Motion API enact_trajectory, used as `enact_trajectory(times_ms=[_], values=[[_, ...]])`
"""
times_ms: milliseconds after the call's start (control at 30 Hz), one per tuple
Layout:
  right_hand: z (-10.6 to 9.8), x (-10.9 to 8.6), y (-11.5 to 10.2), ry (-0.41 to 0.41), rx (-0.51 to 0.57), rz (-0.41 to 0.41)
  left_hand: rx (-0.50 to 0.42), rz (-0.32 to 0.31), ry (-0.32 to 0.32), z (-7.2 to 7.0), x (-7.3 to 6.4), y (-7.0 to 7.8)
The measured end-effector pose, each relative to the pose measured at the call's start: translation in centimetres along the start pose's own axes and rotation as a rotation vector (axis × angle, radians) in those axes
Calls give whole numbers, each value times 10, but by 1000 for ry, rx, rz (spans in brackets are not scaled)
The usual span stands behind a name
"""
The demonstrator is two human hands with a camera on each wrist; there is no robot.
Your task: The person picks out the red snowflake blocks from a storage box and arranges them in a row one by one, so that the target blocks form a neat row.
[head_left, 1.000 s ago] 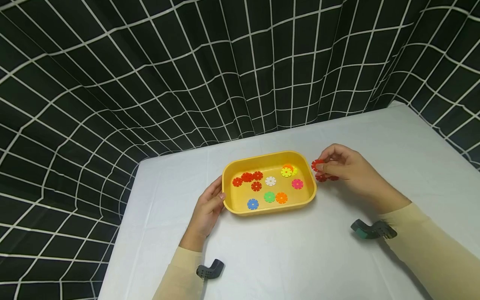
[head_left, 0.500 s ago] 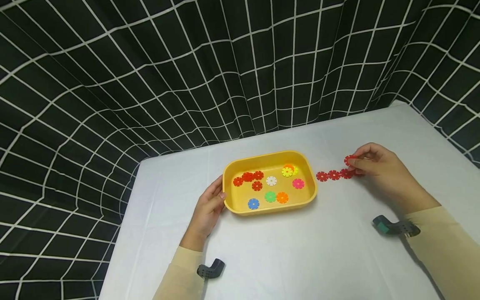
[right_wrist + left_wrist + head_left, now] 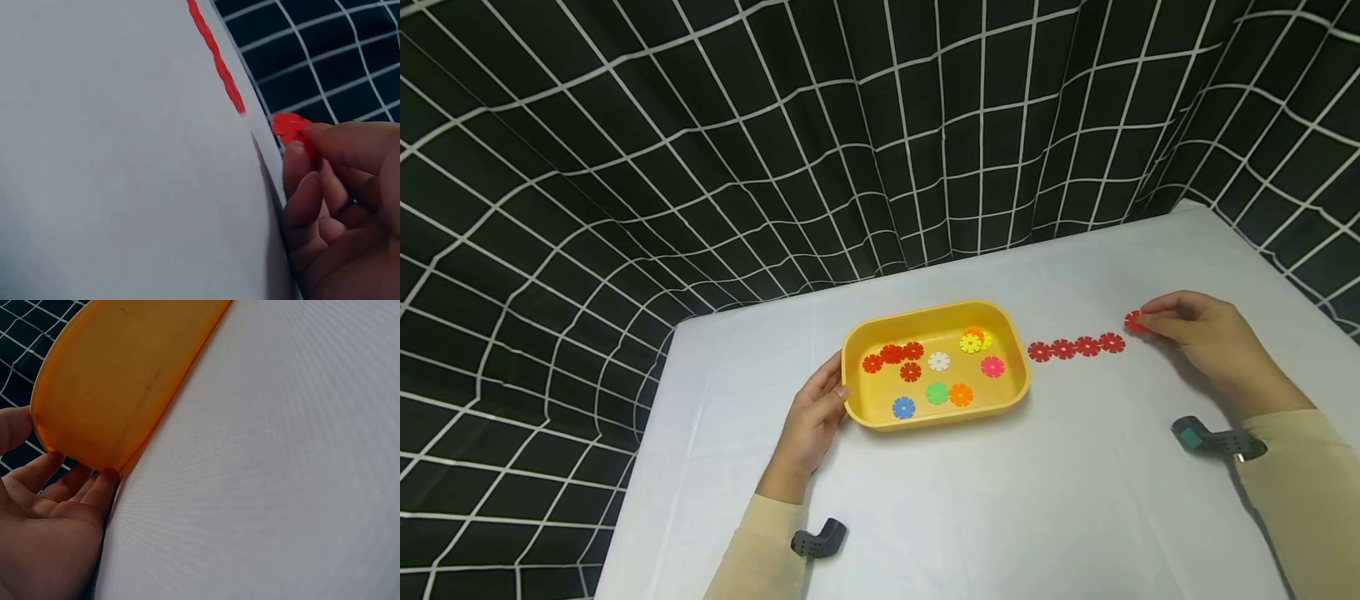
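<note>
My left hand (image 3: pixel 812 421) grips the left end of a yellow plastic tray (image 3: pixel 937 425), thumb over the rim and fingers against the outer wall. In the left wrist view the tray's side (image 3: pixel 125 375) shows, with the fingertips at its lower corner. My right hand (image 3: pixel 1206 337) pinches a red notched plastic disc (image 3: pixel 1135 322) between thumb and fingers. It is held just past the right end of a row of several red discs (image 3: pixel 1075 347) on the table. The right wrist view shows the pinched disc (image 3: pixel 290 128) apart from the row (image 3: pixel 217 59).
Inside the tray lie more red discs (image 3: pixel 911 372), a blue one (image 3: pixel 903 407), a green one (image 3: pixel 937 393), an orange one (image 3: pixel 961 395), a pink one (image 3: pixel 992 367), a white one (image 3: pixel 938 362) and yellow ones (image 3: pixel 971 342). A black gridded curtain (image 3: pixel 925 167) hangs behind the white-covered table (image 3: pixel 1000 517).
My right hand has carried the red disc rightward from beside the tray, along the row, to beyond its end; the row is now uncovered. The left hand keeps holding the tray.
</note>
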State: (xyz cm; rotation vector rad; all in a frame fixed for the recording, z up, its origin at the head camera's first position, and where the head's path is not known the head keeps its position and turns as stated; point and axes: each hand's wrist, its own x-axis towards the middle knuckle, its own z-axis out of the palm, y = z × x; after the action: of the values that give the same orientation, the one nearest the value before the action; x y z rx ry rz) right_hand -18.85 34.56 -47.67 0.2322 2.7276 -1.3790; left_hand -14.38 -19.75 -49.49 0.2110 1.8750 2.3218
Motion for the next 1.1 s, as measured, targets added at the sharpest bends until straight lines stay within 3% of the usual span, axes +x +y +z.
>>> enact_trajectory(times_ms=[267,533,767,1100], values=[[-7,0,3,-42,-68,19,1,4,0,0,-1,-1],[-4,-2,1,-40,-133,-19,2,6,-2,0,-1,0],[1,-2,0,-13,-151,-47,7,0,3,1,-1,1],[-1,-3,-2,-21,-141,-18,3,-4,7,2,-2,2]])
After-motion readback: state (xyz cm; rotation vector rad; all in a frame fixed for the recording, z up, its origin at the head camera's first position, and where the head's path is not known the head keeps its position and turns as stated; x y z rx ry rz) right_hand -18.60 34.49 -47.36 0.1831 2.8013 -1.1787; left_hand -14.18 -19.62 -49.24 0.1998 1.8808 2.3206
